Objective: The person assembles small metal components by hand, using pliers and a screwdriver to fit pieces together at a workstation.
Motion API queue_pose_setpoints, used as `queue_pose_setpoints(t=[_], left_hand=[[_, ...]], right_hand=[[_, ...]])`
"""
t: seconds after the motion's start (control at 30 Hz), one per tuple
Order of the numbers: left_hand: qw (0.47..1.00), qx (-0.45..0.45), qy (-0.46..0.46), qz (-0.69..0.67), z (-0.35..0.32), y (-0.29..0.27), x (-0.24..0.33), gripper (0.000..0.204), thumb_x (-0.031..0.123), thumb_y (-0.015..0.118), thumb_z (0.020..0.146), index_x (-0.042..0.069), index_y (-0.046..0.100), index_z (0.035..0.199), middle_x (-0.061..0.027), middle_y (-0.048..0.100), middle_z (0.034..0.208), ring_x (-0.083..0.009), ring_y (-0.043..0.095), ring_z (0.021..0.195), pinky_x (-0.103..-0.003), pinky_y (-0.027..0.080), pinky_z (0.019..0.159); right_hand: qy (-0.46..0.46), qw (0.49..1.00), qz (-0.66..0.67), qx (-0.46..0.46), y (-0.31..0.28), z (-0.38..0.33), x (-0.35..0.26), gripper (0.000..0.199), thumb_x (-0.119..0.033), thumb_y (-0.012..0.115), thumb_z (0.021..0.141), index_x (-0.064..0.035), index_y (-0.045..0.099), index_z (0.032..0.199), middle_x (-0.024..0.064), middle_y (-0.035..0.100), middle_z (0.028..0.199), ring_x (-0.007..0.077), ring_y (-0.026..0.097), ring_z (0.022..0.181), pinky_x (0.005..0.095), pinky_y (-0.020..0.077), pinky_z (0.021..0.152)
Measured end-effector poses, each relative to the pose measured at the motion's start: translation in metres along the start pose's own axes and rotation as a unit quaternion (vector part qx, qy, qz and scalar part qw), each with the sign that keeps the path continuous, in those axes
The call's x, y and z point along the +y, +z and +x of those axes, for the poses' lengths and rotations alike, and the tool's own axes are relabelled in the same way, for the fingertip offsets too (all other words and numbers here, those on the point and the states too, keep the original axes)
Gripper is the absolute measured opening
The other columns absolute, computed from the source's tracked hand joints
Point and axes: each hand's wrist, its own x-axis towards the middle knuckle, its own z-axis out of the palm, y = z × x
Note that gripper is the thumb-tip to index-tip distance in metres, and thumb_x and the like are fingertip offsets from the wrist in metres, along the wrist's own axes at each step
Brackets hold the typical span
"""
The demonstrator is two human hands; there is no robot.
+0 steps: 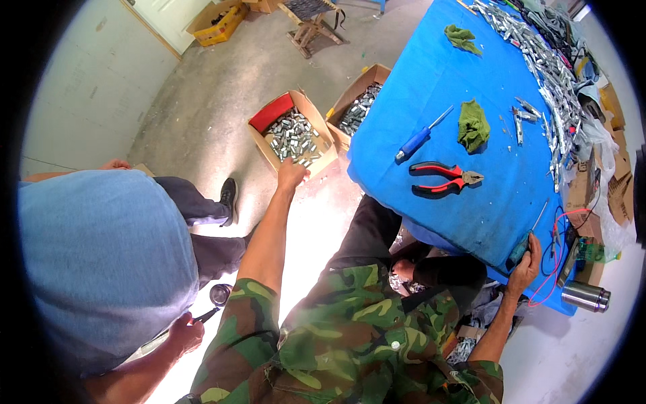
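My left hand (292,175) reaches to the near edge of a cardboard box (264,149) on the floor. Its fingers look bunched together, and what they may hold is too small to make out. Small silvery metal parts (293,132) lie heaped in that box. At the table's near right corner, my right hand (526,264) is closed round the teal handle of a screwdriver (519,252), its thin shaft pointing away from me. On the blue cloth lie red-and-black pliers (444,180), a blue-handled screwdriver (424,137) and a crumpled green cloth (474,126).
A second box (342,138) of metal parts stands against the blue-covered table (404,87). Long metal pieces (538,54) pile along its far right side. A steel flask (585,296) lies at the right corner. A person in a blue shirt (108,256) is close on my left.
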Motion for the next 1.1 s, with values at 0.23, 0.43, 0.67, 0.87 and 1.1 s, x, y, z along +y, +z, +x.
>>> queue_pose_setpoints(t=[0.23,0.43,0.67,0.87,1.1], left_hand=[[1.000,-0.005,-0.021,0.023,0.003,0.003,-0.005,0.024,0.007,0.061,0.087,-0.008,0.060,0.105,-0.0173,0.072,0.077,-0.0214,0.070,0.062,-0.033,0.055,0.050],[1.000,-0.005,-0.027,0.001,-0.005,0.002,-0.001,0.044,0.008,0.061,0.087,-0.011,0.054,0.125,-0.0180,0.073,0.080,-0.0211,0.070,0.062,-0.033,0.055,0.051],[0.999,0.021,-0.024,0.011,-0.016,0.004,-0.006,0.051,0.005,0.068,0.075,-0.014,0.058,0.121,-0.0190,0.072,0.076,-0.0222,0.070,0.059,-0.034,0.054,0.051],[1.000,0.012,-0.004,0.029,-0.004,-0.003,-0.025,0.044,0.006,0.069,0.074,-0.011,0.063,0.114,-0.0179,0.072,0.073,-0.0219,0.069,0.056,-0.034,0.053,0.049],[0.974,0.053,0.082,0.204,-0.007,0.002,-0.058,0.047,0.021,0.066,0.079,-0.007,0.067,0.117,-0.0274,0.073,0.103,-0.0382,0.072,0.101,-0.044,0.055,0.091]], right_hand=[[-0.016,0.999,-0.035,0.023,0.006,0.000,-0.008,0.031,-0.007,0.051,0.103,0.0023,0.066,0.129,0.0165,0.063,0.134,0.0276,0.059,0.124,0.0382,0.0434,0.109],[-0.025,0.998,-0.038,0.033,0.008,0.000,-0.012,0.030,-0.012,0.056,0.103,0.0027,0.067,0.127,0.0165,0.065,0.130,0.0278,0.060,0.122,0.0389,0.0451,0.107],[-0.018,0.998,-0.045,0.037,0.009,-0.001,-0.018,0.030,-0.013,0.058,0.102,0.0022,0.067,0.126,0.0173,0.065,0.131,0.0292,0.060,0.122,0.0397,0.0454,0.106],[-0.025,0.997,-0.056,0.041,0.014,0.000,-0.020,0.030,-0.014,0.059,0.102,0.0018,0.068,0.125,0.0173,0.065,0.131,0.0305,0.060,0.123,0.0409,0.0452,0.107],[-0.023,0.996,-0.068,0.056,0.015,0.000,-0.018,0.032,-0.014,0.059,0.102,0.0000,0.066,0.129,0.0163,0.065,0.132,0.0304,0.061,0.123,0.0402,0.0455,0.107]])
